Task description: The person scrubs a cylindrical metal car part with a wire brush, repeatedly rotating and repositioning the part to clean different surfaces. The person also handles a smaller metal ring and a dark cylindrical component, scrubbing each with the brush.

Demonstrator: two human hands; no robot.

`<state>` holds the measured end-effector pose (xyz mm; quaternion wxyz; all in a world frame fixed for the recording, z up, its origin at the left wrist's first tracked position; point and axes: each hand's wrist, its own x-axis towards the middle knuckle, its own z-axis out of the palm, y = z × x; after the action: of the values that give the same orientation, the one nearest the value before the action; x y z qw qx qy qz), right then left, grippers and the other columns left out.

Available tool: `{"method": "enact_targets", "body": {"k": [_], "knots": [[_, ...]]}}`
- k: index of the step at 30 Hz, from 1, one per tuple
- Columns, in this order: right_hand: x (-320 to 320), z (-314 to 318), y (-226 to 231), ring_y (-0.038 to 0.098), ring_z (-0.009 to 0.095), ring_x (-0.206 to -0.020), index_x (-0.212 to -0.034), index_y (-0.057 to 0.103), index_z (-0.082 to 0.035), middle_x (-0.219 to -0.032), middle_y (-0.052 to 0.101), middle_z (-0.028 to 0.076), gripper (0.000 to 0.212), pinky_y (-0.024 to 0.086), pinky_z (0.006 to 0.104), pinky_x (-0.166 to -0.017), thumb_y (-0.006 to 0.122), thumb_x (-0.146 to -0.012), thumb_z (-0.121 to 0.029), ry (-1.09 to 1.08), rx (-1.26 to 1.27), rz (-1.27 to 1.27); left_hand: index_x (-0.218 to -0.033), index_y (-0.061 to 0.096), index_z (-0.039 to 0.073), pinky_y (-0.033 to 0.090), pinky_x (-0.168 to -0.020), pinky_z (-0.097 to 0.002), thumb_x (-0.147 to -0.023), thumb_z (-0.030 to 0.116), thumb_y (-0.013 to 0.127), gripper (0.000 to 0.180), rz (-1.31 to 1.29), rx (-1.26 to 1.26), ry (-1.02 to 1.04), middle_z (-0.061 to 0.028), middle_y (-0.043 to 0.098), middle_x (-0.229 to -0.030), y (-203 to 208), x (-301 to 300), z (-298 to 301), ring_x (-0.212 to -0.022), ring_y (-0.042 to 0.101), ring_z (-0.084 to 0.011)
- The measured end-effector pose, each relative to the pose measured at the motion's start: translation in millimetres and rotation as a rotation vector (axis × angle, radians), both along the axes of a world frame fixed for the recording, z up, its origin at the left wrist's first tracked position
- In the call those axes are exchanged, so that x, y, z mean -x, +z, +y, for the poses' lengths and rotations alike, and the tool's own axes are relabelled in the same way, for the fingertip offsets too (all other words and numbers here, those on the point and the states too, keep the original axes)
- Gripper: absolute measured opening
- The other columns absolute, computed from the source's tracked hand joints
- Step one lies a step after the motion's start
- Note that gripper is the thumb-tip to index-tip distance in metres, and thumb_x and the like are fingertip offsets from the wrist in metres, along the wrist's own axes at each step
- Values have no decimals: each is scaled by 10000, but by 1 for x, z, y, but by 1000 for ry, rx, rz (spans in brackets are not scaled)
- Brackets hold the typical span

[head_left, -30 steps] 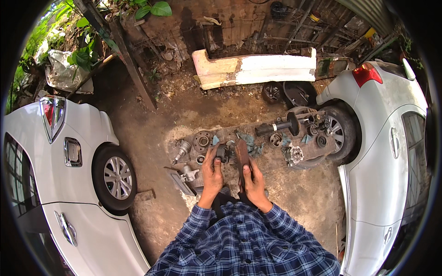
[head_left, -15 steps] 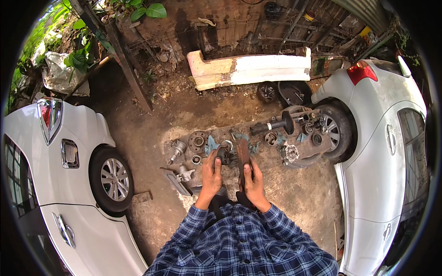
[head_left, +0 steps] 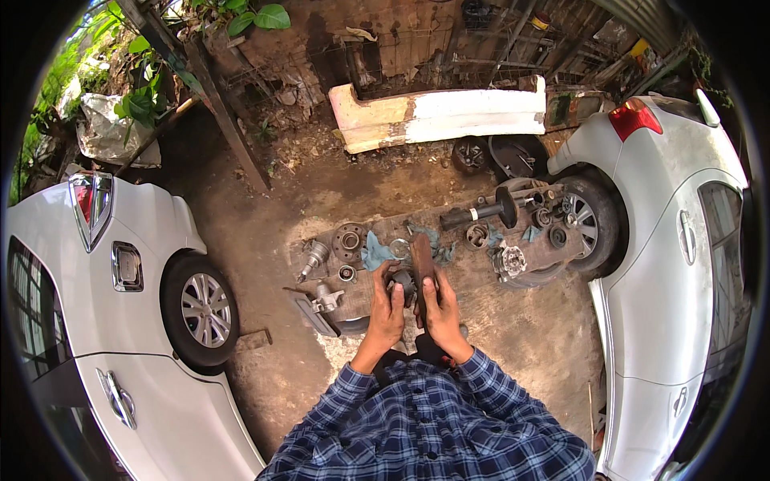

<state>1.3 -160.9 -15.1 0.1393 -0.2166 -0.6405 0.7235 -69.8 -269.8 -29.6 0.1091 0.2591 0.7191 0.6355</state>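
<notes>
My left hand (head_left: 385,314) is closed around a dark, rounded car part (head_left: 403,281); its exact kind I cannot make out. In my right hand (head_left: 443,317) is a flat, brown, rusty-looking bar (head_left: 422,266), held upright with the thumb along its face. The two pieces are side by side in front of my chest; whether they touch is unclear. Beyond them lie a blue rag (head_left: 375,252), a round hub-like disc (head_left: 350,241), a small bearing-like ring (head_left: 346,273) and a silver-grey shaft part (head_left: 315,258).
Farther right, a black shock absorber (head_left: 481,213) and a pale metal housing (head_left: 510,262) lie on a board (head_left: 385,228). A silver car (head_left: 650,216) flanks the right, a white car (head_left: 136,321) the left. A worn bumper (head_left: 473,114) and dark basins (head_left: 516,155) are at the back.
My left hand has shifted slightly right and lower, and the dark part has come down closer to the bar. Both hands keep their hold. The whole view has shifted slightly.
</notes>
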Motion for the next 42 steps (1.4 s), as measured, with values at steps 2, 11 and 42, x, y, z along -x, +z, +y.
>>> {"method": "enact_targets", "body": {"k": [2, 11, 42], "knots": [[1, -5, -1, 515, 66, -508, -1426, 386, -42, -693, 524, 11, 521, 401, 223, -418, 453, -1036, -380, -3, 2, 10, -1381, 334, -20, 421, -949, -424, -1049, 415, 349, 547, -23, 61, 26, -257, 513, -1244, -2, -1, -3, -1108, 549, -357], [-17, -17, -1, 489, 84, -433, -1423, 369, -3, -630, 530, 27, 538, 388, 231, -405, 442, -1039, -373, 57, 38, 49, -1246, 425, -23, 436, -876, -394, -1070, 378, 272, 465, -61, 37, 258, -214, 542, -1124, -11, -5, -6, -991, 560, -293], [-30, -14, 1, 465, 88, -430, -1428, 368, -10, -623, 511, 36, 608, 374, 245, -404, 419, -1027, -463, 145, -32, 63, -1266, 480, -4, 396, -719, -275, -1043, 533, 204, 644, -247, 60, 165, -87, 541, -1024, -21, 17, -28, -848, 474, -165]]}}
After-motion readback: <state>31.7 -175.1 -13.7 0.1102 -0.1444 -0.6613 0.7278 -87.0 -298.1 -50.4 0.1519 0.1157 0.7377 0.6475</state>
